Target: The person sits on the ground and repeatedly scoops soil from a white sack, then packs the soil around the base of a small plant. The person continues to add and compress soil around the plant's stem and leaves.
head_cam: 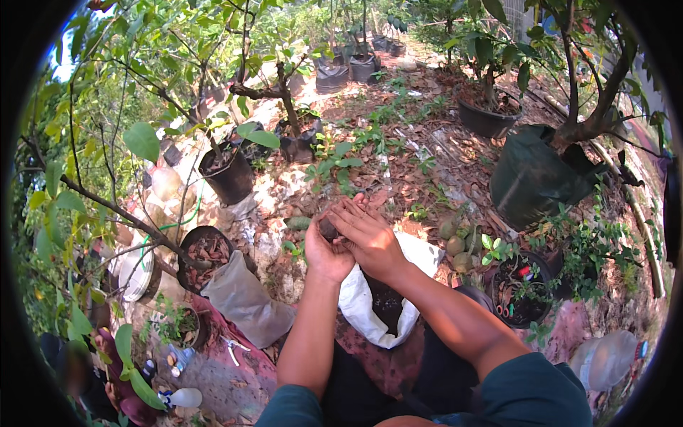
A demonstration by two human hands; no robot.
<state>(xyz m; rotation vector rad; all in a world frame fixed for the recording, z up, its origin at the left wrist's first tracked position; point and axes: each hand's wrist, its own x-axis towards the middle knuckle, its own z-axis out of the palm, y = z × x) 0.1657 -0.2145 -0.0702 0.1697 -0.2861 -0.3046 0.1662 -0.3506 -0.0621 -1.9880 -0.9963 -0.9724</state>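
My left hand (324,257) is cupped around a dark, rounded clump of what looks like soil (327,228). Over it lies my right hand (368,235), pressing flat with its fingers together, so most of the clump is hidden between the palms. Directly below the hands, an open white woven sack (358,307) stands between my knees. Dark loose soil (388,304) shows inside its rolled-down mouth.
Left are a grey bag (248,299), a leaf-filled black pot (184,267), white-handled pruners (235,349) and a spray bottle (184,397). Right are round green fruits (455,245), a black pot holding scissors (520,315) and a plastic jug (605,360). A person (80,368) is lower left.
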